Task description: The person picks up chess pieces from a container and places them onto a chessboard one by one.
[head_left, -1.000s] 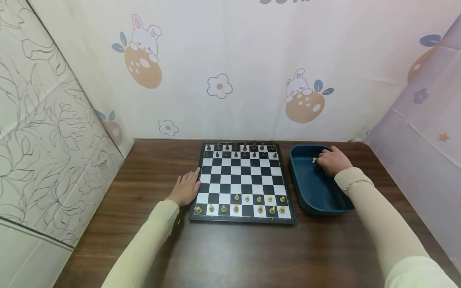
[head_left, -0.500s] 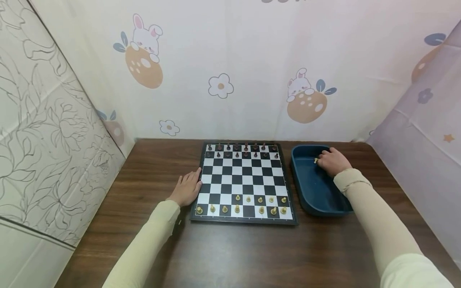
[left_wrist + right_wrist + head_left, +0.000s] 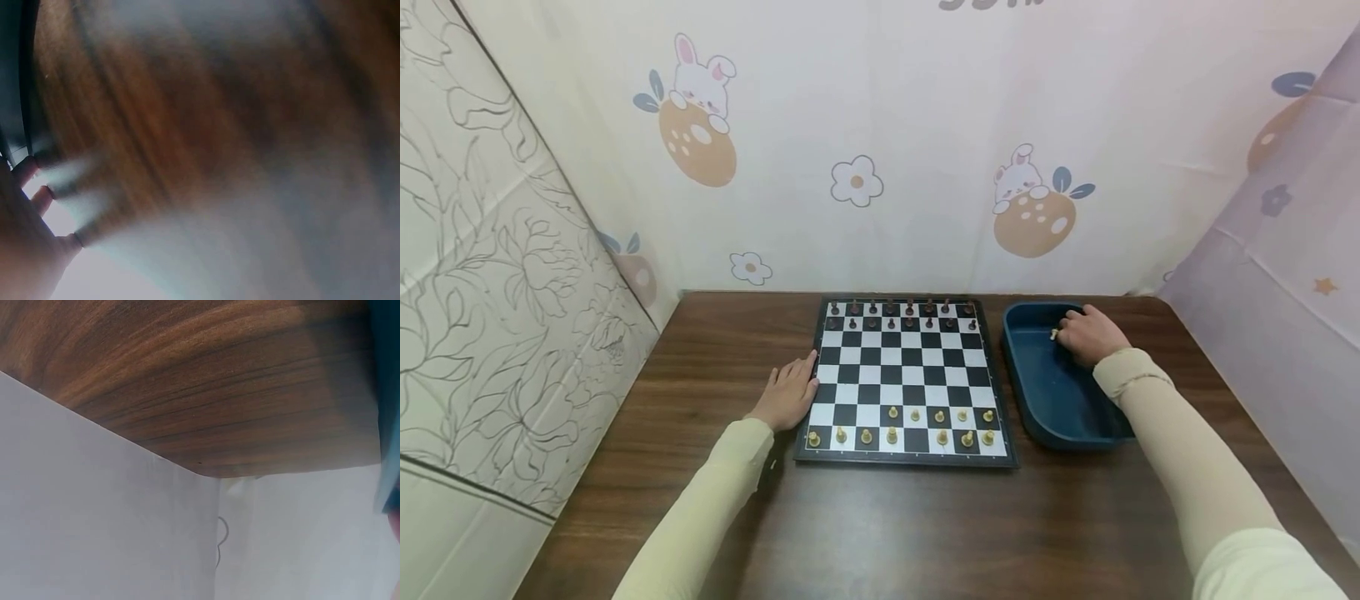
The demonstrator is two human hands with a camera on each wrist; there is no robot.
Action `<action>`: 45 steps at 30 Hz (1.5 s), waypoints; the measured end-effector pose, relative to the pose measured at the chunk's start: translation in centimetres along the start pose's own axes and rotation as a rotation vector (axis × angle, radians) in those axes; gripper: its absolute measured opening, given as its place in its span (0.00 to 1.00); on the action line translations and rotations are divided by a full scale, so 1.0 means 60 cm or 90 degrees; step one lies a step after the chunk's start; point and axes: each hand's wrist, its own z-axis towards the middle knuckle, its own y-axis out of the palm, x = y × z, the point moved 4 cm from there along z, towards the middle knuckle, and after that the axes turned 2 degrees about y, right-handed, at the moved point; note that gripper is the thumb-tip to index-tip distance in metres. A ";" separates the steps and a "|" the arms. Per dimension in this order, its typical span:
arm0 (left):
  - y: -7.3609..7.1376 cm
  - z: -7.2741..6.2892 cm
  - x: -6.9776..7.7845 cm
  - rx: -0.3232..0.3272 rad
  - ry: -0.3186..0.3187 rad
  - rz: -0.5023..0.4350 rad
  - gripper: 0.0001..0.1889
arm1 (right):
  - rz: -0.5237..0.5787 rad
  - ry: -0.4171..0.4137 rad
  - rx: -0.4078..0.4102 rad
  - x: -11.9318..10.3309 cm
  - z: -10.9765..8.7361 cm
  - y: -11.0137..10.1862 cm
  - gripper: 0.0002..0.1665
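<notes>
A black-and-white chessboard (image 3: 922,357) lies on the table. Two rows of dark chess pieces (image 3: 909,322) stand along its far side, and several gold chess pieces (image 3: 892,435) occupy the near rows. My left hand (image 3: 785,395) lies with extended fingers against the board's left edge; its fingers (image 3: 42,200) also show in the left wrist view. Inside the blue bin (image 3: 1051,417), my right hand (image 3: 1092,335) pinches a small gold chess piece (image 3: 1055,335) at its fingertips. The shape of that piece is mostly hidden. The right wrist view barely catches this hand.
The blue bin stands right of the board, a narrow strip of table apart. Around both spreads the dark wooden table (image 3: 880,533). A patterned curtain (image 3: 925,217) hangs along the back and right sides, and a flower-patterned panel (image 3: 490,250) stands at the left.
My right hand has shifted very slightly inside the bin, with the gold chess piece still at its fingertips. The left hand and the pieces on the board have not moved.
</notes>
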 end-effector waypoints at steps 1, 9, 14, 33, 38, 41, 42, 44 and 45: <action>-0.001 0.000 0.000 0.002 0.000 0.001 0.30 | 0.003 0.002 0.003 0.001 0.001 -0.002 0.10; -0.003 -0.003 0.001 0.010 0.003 0.005 0.30 | 0.055 0.022 0.043 -0.002 0.003 -0.017 0.07; -0.004 -0.003 0.003 0.005 0.006 0.006 0.30 | 0.078 0.027 0.056 -0.011 0.008 -0.043 0.06; -0.001 -0.005 0.003 0.000 -0.007 0.005 0.30 | 0.136 0.006 0.097 -0.109 0.090 -0.193 0.05; 0.000 -0.002 -0.001 0.003 -0.004 0.007 0.30 | 0.147 -0.022 0.087 -0.141 0.112 -0.212 0.04; 0.000 0.000 -0.002 0.004 -0.004 0.007 0.30 | 0.147 -0.036 0.090 -0.157 0.125 -0.221 0.05; 0.000 0.000 -0.001 0.003 -0.005 0.008 0.30 | 0.146 -0.039 0.091 -0.162 0.129 -0.223 0.05; 0.000 0.001 -0.001 0.000 -0.007 0.009 0.30 | 0.141 -0.045 0.094 -0.172 0.137 -0.226 0.05; 0.001 0.001 -0.001 -0.001 -0.008 0.010 0.31 | 0.138 -0.049 0.095 -0.177 0.141 -0.227 0.05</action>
